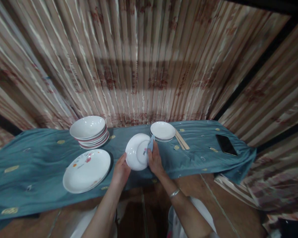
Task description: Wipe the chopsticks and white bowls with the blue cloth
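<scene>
A white plate point(136, 152) is held up over the front edge of the table, its underside with a small printed mark facing me. My left hand point(121, 168) grips its left rim, fingers closed on it. At the plate's right side, my right hand point(156, 159) presses a light blue cloth point(151, 143) against it. Behind and to the right sits a short stack of small white plates point(163, 130). To the left lie large oval plates point(88, 170) with a flower print, and behind them a stack of white bowls point(89, 128) with red-edged dishes under it.
Several wooden chopsticks point(181, 139) lie beside the small plates. A black phone point(225, 144) rests near the right end of the table. A teal patterned cloth point(196, 162) covers the table, and a pleated curtain point(139, 66) hangs right behind it.
</scene>
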`<state>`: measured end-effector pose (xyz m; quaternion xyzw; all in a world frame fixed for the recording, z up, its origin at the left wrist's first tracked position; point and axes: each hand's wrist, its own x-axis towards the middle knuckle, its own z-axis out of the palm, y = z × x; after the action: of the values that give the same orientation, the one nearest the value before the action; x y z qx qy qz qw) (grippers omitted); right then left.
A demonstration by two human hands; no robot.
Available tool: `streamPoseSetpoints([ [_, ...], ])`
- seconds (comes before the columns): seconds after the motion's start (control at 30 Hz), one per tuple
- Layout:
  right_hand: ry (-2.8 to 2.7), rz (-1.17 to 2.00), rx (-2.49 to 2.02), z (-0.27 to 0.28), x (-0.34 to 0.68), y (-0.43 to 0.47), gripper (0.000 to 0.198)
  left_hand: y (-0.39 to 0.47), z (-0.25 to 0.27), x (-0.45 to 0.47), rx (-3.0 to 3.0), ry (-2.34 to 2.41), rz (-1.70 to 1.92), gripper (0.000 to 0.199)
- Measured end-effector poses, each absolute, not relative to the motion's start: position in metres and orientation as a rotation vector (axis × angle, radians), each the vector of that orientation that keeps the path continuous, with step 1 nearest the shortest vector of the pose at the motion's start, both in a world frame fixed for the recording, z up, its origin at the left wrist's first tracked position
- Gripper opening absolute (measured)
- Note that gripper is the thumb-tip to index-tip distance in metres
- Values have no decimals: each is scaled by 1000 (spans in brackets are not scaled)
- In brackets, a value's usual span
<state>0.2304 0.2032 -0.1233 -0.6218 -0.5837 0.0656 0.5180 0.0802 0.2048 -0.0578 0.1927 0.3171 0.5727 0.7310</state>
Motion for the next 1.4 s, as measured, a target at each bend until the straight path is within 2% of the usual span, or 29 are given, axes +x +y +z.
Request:
streamPoseSetpoints([
  [0.2, -1398, 206, -1531, -148, 221, 194, 57, 208, -61, 79, 297, 751, 1236, 35],
  [0.43, -1480, 234, -1579, -145, 212, 173, 57, 210, -61, 79, 201, 826, 1210, 40],
  [0.8, -1836, -6, -1551, -123, 191, 136, 61, 207, -67, 81, 168, 758, 1234, 43],
  [0.97, -2059, -90, -1466, -112, 186, 140, 63, 205, -69, 80, 196, 751, 1207, 37],
  [1.4, -2128, -177, -1464, -83, 177, 151, 58, 193, -64, 82, 192, 742, 1273, 27],
])
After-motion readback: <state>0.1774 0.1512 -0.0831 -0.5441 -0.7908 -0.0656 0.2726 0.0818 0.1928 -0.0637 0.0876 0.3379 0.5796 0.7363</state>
